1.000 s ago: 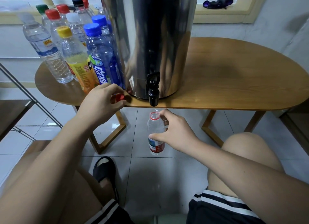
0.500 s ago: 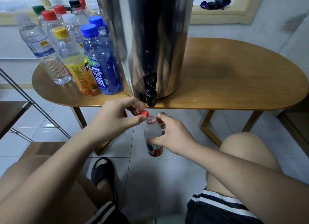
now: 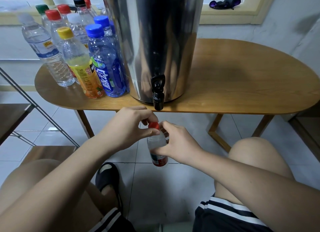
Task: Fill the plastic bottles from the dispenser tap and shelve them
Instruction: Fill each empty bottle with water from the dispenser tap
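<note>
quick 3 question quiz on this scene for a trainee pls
1. True or false: the cap sits on the small bottle.
2. Which colour cap does the left hand pinch? A blue, B red, C yellow.
3. Fill in: the right hand holds the small bottle below the dispenser's ____.
Key: 1 true; 2 B; 3 tap.
</note>
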The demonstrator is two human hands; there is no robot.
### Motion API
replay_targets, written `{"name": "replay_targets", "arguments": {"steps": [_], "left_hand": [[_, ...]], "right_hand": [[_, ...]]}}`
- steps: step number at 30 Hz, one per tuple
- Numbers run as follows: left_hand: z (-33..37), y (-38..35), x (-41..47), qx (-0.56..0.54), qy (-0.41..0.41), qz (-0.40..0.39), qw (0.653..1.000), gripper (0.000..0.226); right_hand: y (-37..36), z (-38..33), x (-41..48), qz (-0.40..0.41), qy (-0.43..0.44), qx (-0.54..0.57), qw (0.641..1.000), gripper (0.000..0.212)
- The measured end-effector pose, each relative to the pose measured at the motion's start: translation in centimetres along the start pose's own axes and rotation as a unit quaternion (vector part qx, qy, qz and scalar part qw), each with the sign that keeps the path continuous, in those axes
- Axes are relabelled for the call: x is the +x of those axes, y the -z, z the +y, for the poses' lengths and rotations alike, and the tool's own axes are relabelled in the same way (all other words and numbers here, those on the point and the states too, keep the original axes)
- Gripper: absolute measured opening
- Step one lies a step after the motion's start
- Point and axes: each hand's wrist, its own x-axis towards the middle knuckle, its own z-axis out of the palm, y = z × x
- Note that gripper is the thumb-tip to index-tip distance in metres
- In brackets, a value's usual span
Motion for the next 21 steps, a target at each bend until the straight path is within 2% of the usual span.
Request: {"name": "replay_targets", "arguments": {"steps": [1, 3, 5, 8, 11, 15, 18, 21], "left_hand": [[0.0, 0.2, 0.0, -0.013, -0.010, -0.018, 1.000, 0.024], [-0.1, 0.5, -0.1, -0.041, -0.017, -0.036, 0.998, 0.035], [0.0, 0.8, -0.2, -0.054, 0.005, -0.023, 0.998, 0.040], [0.2, 0.5, -0.3, 0.022, 0.020, 0.015, 0.999, 0.047], [0.8, 0.0, 0.0, 0.071, 0.013, 0.032, 0.997, 0.041], [1.4, 0.5, 0.2, 0.028, 0.013, -0.007, 0.999, 0.023], [1.1, 0.7, 0.1, -0.020, 0.011, -0.033, 0.999, 0.029], [1.0, 0.5, 0.0, -0.029, -0.002, -0.022, 0.999, 0.031]], "right_hand": [[0.0, 0.0, 0.0, 0.002, -0.001, 0.005, 1.000, 0.061], [0.1, -0.1, 0.0, 0.007, 0.003, 0.007, 1.000, 0.066], [0.3, -0.1, 0.1, 0.006, 0.007, -0.004, 1.000, 0.063], [0.3, -0.2, 0.1, 0.006, 0.010, -0.012, 1.000, 0.054], [0.3, -0.2, 0.1, 0.006, 0.009, -0.010, 1.000, 0.053], [0.3, -0.2, 0.0, 0.003, 0.013, -0.002, 1.000, 0.056], [0.3, -0.1, -0.2, 0.002, 0.015, 0.004, 1.000, 0.061], [0.5, -0.3, -0.1, 0.005, 0.012, 0.005, 1.000, 0.063]]}}
